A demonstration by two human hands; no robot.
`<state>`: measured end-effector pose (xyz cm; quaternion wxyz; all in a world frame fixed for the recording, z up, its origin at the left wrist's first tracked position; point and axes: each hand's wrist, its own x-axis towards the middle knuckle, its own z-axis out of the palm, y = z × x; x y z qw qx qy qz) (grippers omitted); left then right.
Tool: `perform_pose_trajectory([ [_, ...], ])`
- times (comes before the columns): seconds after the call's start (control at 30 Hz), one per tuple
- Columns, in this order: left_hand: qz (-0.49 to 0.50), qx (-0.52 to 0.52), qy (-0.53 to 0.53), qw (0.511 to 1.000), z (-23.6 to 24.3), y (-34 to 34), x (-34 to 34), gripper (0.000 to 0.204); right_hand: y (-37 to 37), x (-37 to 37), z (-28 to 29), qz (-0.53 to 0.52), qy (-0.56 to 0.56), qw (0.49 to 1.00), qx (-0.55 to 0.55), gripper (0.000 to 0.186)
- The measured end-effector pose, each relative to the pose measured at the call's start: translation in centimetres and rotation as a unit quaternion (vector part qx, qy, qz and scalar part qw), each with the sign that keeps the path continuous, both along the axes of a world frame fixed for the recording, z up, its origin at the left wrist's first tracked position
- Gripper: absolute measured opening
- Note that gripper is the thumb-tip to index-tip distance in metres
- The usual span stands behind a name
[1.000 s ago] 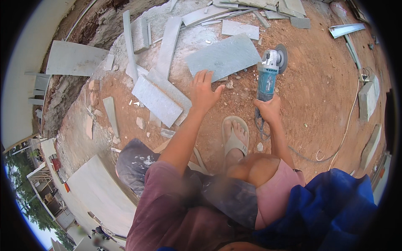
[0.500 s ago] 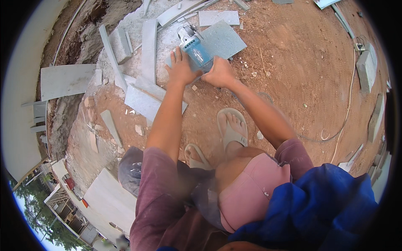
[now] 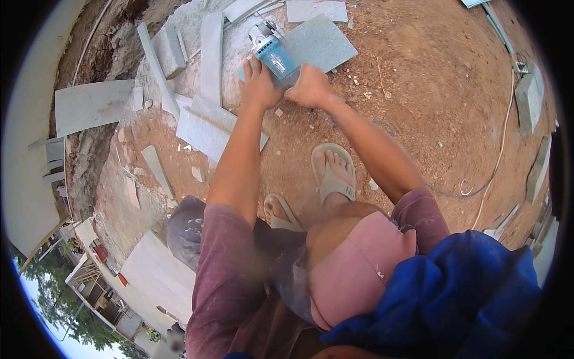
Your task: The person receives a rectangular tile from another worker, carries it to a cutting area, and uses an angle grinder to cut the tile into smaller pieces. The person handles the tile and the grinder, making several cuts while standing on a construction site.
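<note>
Teal plastic fills the right hand (image 3: 311, 88), which is wrapped around the rear end of the grinder (image 3: 277, 58). The left hand (image 3: 260, 88) is just beside it, palm down with fingers spread over the near left end of the grey slab (image 3: 326, 43), clasping nothing that shows. The hands are close together; whether their thumbs touch, I cannot tell.

The grinder lies ahead of both hands, its long axis running from the right hand forward and leftward, so its metal head (image 3: 262, 33) sits beyond the left hand's fingertips. The right hand is nearer to its rear, the left to its head. The slab's long axis slants the other way, from the left hand forward to the right, and the grinder crosses above it. Whether the head meets the stone cannot be made out.

Left of the left hand, a strip (image 3: 211, 57) points away from the person. Beyond the slab, ahead of the hands, lies a pale offcut (image 3: 317, 11). Far to the right of the right hand is a socket (image 3: 521, 66).
</note>
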<state>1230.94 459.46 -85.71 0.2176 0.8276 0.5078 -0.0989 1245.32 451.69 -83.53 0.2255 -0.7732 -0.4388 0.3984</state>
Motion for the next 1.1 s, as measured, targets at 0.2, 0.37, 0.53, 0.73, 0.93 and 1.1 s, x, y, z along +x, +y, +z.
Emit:
perform_pose_trajectory([
  [0.2, 0.007, -0.020, 0.005, 1.000, -0.3, 0.8, 0.0, 0.103, 0.3, -0.1, 0.1, -0.003, -0.014, 1.000, 0.012, 0.023],
  [0.37, 0.014, 0.012, -0.034, 0.999, -0.9, 0.2, -0.6, 0.101, 0.6, -0.4, 0.2, 0.021, -0.003, 1.000, -0.022, 0.025],
  [0.53, 0.014, 0.005, -0.001, 1.000, -0.9, 0.1, -0.2, 0.109, 0.7, -0.4, -0.2, 0.015, -0.016, 1.000, -0.013, 0.027],
  [0.73, 0.019, 0.015, 0.000, 1.000, -1.3, 0.1, -0.5, 0.118, 0.9, -0.5, 0.2, 0.031, -0.012, 0.999, -0.030, 0.027],
  [0.93, 0.018, 0.017, -0.002, 1.000, -1.3, 0.1, -0.2, 0.120, 1.0, -0.3, 0.1, 0.026, -0.020, 0.999, -0.036, 0.028],
  [1.1, 0.019, 0.013, -0.003, 1.000, -1.0, 0.0, -0.5, 0.115, 1.1, -0.5, 0.1, 0.024, -0.011, 0.999, -0.040, 0.028],
])
